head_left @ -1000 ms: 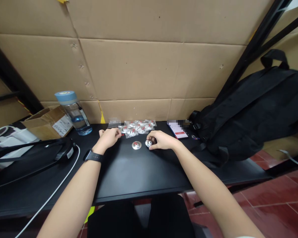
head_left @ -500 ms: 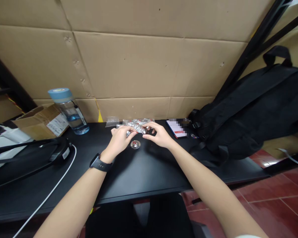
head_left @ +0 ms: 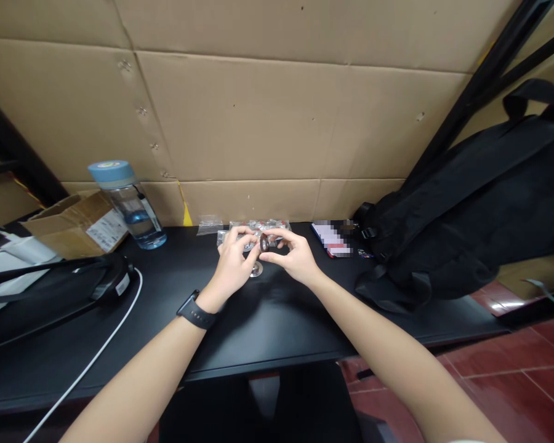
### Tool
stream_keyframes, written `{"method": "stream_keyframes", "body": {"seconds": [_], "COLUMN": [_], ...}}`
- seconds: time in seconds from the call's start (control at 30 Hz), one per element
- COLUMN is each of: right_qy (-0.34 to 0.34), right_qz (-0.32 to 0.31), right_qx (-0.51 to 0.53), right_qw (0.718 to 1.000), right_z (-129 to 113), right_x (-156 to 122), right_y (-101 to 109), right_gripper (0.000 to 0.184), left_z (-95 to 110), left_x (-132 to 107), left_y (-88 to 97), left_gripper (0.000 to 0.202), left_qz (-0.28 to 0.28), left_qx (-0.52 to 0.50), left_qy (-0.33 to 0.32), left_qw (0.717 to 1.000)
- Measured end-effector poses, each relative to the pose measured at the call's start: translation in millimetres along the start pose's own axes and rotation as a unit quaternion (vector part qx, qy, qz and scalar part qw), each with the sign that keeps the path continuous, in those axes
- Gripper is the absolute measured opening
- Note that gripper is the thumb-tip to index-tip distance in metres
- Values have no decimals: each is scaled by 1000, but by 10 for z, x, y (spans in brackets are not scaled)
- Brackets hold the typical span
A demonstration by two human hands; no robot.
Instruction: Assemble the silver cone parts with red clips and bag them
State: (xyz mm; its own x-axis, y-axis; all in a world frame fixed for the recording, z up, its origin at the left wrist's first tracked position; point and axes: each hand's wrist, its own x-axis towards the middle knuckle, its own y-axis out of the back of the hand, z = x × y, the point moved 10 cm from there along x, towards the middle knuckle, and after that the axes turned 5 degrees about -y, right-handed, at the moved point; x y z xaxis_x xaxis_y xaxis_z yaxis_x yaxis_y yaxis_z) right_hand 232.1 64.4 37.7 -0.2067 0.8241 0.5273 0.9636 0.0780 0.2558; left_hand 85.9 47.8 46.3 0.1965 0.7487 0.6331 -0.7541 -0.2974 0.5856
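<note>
My right hand [head_left: 290, 252] pinches a small dark, shiny round metal piece [head_left: 264, 242] between thumb and fingers, on edge above the desk. My left hand [head_left: 236, 258] meets it from the other side, thumb and forefinger closed at its rim; anything small between those fingertips is hidden. On the desk below lies a similar shiny metal disc [head_left: 257, 269], partly covered by my left hand. Just behind both hands sit clear plastic bags [head_left: 277, 225] with shiny silver and red bits inside.
A phone [head_left: 332, 239] lies right of the hands, beside a black backpack [head_left: 471, 197]. To the left stand a blue-capped water bottle [head_left: 141, 221], an open cardboard box [head_left: 76, 224] and a black case [head_left: 55, 295]. A white cable [head_left: 96, 351] crosses the black desk [head_left: 268, 332].
My left hand has moved right and its fingertips now meet the metal piece in my right hand. It now covers part of the disc on the desk. The view has shifted slightly.
</note>
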Motion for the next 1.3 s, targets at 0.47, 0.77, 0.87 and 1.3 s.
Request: {"method": "stream_keyframes", "body": {"seconds": [0.47, 0.77, 0.87, 1.3], "right_qy": [-57, -55, -51, 91], "right_qz": [-44, -74, -71, -74], "right_qx": [69, 15, 3, -228], "right_qw": [995, 996, 996, 966], "right_z": [127, 194, 233, -129], "right_x": [11, 46, 51, -27], "right_y": [-131, -124, -107, -92], "right_gripper": [40, 33, 30, 8], "left_z": [171, 152, 164, -136], "left_x": [-41, -57, -59, -43], "left_y": [167, 143, 124, -223], "left_gripper": [15, 13, 13, 29], "left_qz": [52, 52, 49, -157], "left_qx": [128, 142, 139, 114], "left_qy": [-9, 2, -1, -12], "left_qw": [990, 988, 989, 981]}}
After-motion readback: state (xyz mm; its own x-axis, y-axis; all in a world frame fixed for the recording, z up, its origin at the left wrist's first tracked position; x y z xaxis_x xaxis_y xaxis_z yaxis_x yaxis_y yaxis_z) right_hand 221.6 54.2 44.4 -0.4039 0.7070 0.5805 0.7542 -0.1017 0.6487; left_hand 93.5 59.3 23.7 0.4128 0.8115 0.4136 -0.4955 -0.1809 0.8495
